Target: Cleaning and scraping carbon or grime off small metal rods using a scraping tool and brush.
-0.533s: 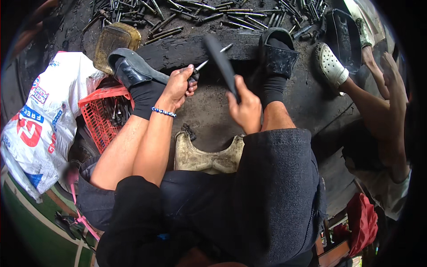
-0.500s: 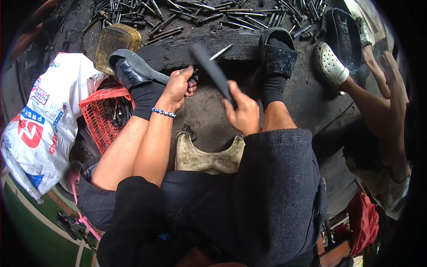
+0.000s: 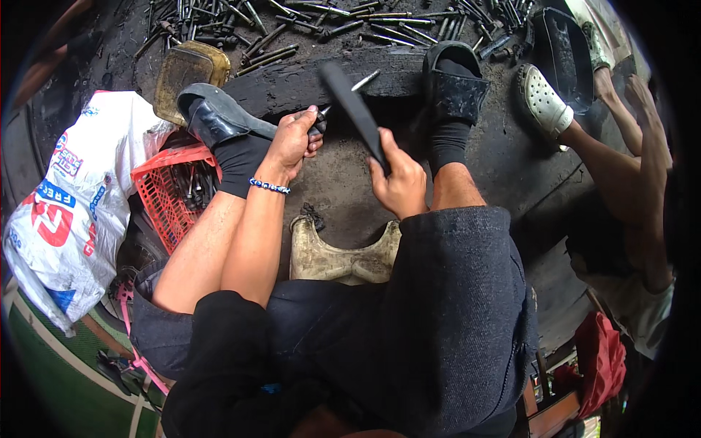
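Observation:
My left hand [image 3: 296,137] is closed round a small dark metal piece [image 3: 319,123] whose pointed end sticks out beyond the thumb; most of it is hidden by the fingers. In my right hand [image 3: 399,179] I grip the near end of a long dark bar [image 3: 354,109]. It slants up and to the left, its far end blurred, and passes just right of my left hand without visible contact. Beyond the bar, a shiny thin rod [image 3: 366,80] shows against a blackened wooden beam [image 3: 401,66].
Many loose bolts [image 3: 270,55] lie behind the beam. Left of me are a red basket [image 3: 157,197] holding metal parts, a yellowish container [image 3: 191,73] and a white sack [image 3: 95,160]. A worn pale plastic piece [image 3: 339,263] sits between my legs. Another person's foot in a clog [image 3: 544,102] is at right.
The bar in my right hand has shifted slightly, its far end a little to the right. More of the dark piece's pointed end shows at my left hand, which stays nearly in place.

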Demonstrator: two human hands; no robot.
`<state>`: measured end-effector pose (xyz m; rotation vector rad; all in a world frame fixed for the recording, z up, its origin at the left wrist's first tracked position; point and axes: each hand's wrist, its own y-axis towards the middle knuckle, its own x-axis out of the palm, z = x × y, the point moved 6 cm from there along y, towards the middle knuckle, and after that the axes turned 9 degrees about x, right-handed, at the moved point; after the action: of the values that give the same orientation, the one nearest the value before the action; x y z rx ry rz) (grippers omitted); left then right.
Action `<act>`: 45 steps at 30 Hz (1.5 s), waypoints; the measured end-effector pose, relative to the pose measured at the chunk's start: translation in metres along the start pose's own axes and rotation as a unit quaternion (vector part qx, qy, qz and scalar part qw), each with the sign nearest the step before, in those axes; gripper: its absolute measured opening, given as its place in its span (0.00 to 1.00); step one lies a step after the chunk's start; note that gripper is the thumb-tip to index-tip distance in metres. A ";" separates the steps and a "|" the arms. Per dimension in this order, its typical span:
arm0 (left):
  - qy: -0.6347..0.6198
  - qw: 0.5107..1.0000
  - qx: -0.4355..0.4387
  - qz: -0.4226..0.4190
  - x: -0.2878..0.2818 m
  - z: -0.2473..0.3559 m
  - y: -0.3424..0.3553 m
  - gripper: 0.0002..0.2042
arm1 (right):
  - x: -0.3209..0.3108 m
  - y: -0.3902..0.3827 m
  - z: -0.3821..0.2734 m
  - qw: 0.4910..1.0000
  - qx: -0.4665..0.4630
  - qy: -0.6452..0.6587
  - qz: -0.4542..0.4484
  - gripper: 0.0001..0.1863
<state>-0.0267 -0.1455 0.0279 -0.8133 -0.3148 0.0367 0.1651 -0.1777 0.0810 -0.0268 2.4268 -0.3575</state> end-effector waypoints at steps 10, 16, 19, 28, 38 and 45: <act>0.005 0.998 -0.038 0.045 -0.007 -0.003 0.003 0.14 | 0.015 -0.007 0.003 0.999 0.008 0.002 -0.034 0.29; 0.021 0.999 -0.031 0.009 -0.010 -0.005 0.003 0.14 | 0.009 -0.010 -0.006 1.000 -0.010 -0.008 -0.020 0.27; 0.015 0.999 -0.042 0.016 -0.007 -0.008 0.004 0.15 | 0.008 0.012 0.020 0.999 0.002 -0.028 0.019 0.26; 0.000 0.998 -0.062 0.018 -0.001 -0.009 0.004 0.15 | 0.003 0.021 0.037 0.994 0.020 -0.006 0.107 0.29; 0.297 0.942 0.155 0.025 -0.025 0.011 0.011 0.19 | 0.004 0.010 0.022 0.995 0.070 -0.026 0.061 0.29; 0.482 0.831 0.267 0.076 -0.005 0.046 -0.007 0.10 | -0.004 0.009 0.010 0.994 0.104 -0.028 0.029 0.26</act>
<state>-0.0453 -0.1186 0.0614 -0.2153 0.7066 -0.1353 0.1747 -0.1709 0.0738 0.1227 2.3182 -0.5748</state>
